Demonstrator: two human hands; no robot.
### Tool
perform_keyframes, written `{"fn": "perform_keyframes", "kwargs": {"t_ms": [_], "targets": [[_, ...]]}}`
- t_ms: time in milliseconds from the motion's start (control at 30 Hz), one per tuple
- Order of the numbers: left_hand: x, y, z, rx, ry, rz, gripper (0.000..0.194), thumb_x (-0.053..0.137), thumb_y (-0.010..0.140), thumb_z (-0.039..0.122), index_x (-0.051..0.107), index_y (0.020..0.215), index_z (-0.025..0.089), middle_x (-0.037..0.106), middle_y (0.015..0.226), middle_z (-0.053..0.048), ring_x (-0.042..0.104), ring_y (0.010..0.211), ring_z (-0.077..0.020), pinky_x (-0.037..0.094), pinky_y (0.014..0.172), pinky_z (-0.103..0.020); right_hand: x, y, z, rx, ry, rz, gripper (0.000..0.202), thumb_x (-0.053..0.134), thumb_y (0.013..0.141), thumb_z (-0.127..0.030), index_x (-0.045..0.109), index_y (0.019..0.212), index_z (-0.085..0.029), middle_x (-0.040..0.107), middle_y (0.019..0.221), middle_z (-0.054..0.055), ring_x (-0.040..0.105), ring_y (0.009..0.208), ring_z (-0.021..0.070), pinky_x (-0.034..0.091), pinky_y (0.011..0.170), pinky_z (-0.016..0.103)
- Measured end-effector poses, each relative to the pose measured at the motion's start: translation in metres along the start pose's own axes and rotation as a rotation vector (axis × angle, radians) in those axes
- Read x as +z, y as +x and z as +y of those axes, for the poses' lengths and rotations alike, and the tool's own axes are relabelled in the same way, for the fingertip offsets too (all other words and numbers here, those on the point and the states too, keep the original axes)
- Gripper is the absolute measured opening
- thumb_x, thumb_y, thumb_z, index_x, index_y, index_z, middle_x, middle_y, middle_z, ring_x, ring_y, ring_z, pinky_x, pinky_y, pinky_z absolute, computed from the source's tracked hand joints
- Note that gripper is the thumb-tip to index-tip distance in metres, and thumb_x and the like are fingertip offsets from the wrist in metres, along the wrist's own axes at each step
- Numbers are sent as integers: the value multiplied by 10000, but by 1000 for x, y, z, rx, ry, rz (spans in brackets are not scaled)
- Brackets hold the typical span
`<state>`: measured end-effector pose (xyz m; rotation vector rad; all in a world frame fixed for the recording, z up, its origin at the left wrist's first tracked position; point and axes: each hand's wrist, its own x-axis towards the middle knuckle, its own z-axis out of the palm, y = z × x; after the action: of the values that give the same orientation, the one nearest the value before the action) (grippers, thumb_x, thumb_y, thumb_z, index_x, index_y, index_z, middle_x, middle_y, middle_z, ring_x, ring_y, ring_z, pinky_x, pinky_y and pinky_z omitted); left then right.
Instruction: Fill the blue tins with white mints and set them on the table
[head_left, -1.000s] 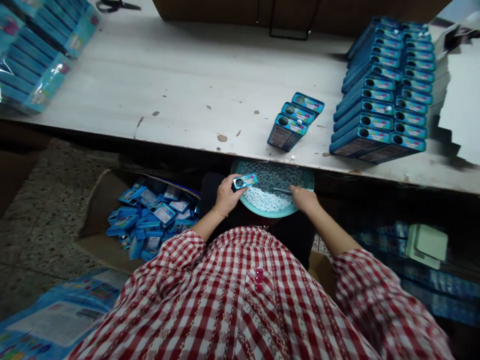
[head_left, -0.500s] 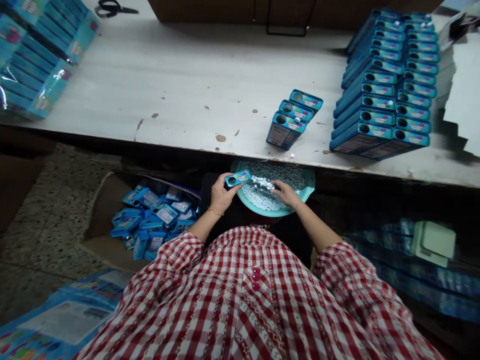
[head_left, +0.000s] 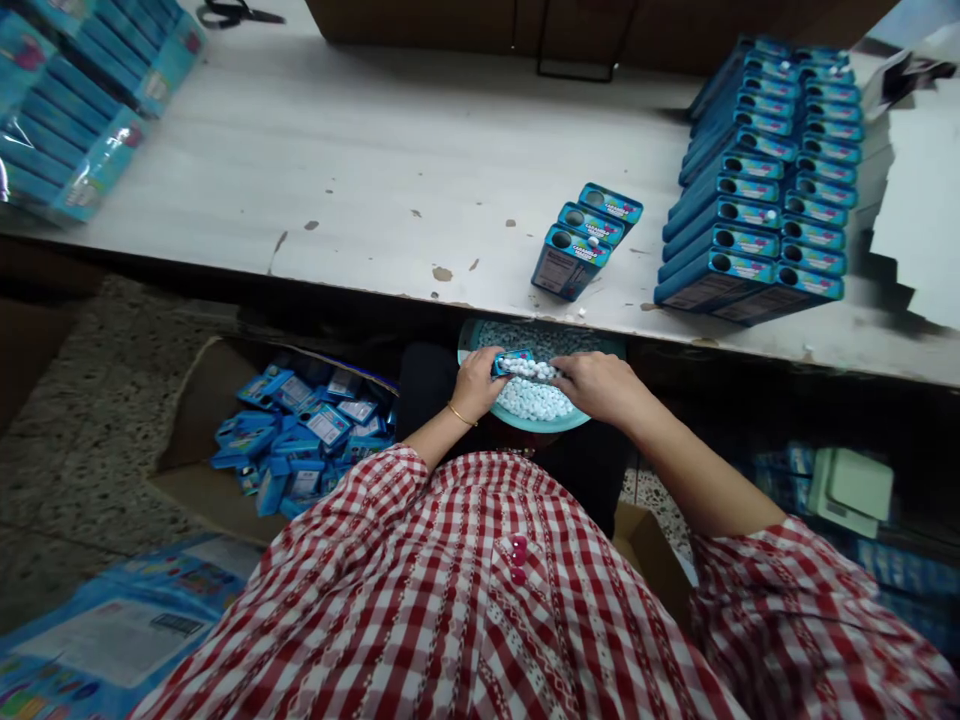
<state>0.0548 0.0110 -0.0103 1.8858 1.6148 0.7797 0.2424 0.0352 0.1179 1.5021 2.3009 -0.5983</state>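
My left hand (head_left: 474,386) is closed round a small blue candy box (head_left: 514,357) with a printed top, held low over the basin. In my right hand (head_left: 602,385) is a small scoop (head_left: 534,369) heaped with white pellet candies. The scoop's front end meets the top of the box, and candies lie over its opening. Its handle is mostly hidden by my fingers. Below both hands is a turquoise basin (head_left: 541,426) filled with loose white candies (head_left: 534,402). It stands at my lap, under the table's front edge.
Three blue boxes (head_left: 571,262) stand near the front edge of the white table (head_left: 375,170). Two long rows of boxes (head_left: 739,235) are at right. An open carton (head_left: 191,410) of blue boxes sits lower left. Scissors (head_left: 236,14) and wrapped packs (head_left: 82,130) lie upper left.
My left hand has moved right and slightly down with the box. My right hand has brought the loaded scoop against the box top, its forearm now reaching further across. The boxes on the table stay put.
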Motion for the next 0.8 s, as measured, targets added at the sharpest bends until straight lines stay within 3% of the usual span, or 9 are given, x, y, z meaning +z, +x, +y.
{"fn": "perform_keyframes", "kwargs": {"t_ms": [133,233,333,467,567,633,700,800], "targets": [[1,-2,-1,8,13,-17,325,620,744,163,570,1065,166,644,1066,-93,588,1010,-243,453,909,-374,-14,-2,-28,9,-181,-46,350,371,898,-279,662,1054,-162,675,1002,164,654,872,276,475,731,360],[-2,-4,-4,1,-15,11,324,646,740,190,574,1055,167,647,1052,-89,590,1000,-238,457,899,-366,-18,-9,-29,-6,-212,-12,360,360,902,-273,645,1093,-163,671,998,164,659,831,268,471,699,349],[-8,-7,-4,-10,-82,48,336,691,723,234,582,1032,166,654,1029,-85,599,978,-232,467,877,-357,-18,-20,-10,-2,-143,113,354,404,892,-308,618,1153,-199,672,1036,130,652,821,250,463,689,333],[-26,-1,13,27,-258,107,357,712,721,270,574,1036,173,659,994,-55,620,915,-188,482,837,-309,-16,-27,34,-3,209,401,353,563,816,-386,629,1117,-214,696,923,57,628,777,201,452,664,282],[-42,21,34,140,-345,156,388,711,732,315,560,1061,177,642,1003,-49,615,914,-167,481,837,-288,-28,-15,61,91,388,705,303,588,800,-406,660,1002,-193,681,790,38,607,717,193,444,641,278],[-49,47,46,241,-340,191,407,716,727,341,552,1062,178,620,1028,-57,595,959,-174,471,870,-301,-45,3,70,129,389,858,302,559,824,-395,657,1030,-198,682,845,50,611,778,211,450,678,299],[-51,75,52,332,-313,198,422,723,716,359,547,1053,177,599,1047,-69,573,1005,-186,458,906,-324,-65,25,71,120,337,891,339,546,836,-384,638,1114,-212,671,983,70,606,883,230,455,737,321],[-46,109,48,375,-283,161,432,728,697,351,547,1045,171,580,1086,-86,547,1063,-208,440,952,-361,-88,55,63,90,226,733,430,570,823,-389,589,1232,-257,587,1216,85,571,1028,255,458,824,356]]}}
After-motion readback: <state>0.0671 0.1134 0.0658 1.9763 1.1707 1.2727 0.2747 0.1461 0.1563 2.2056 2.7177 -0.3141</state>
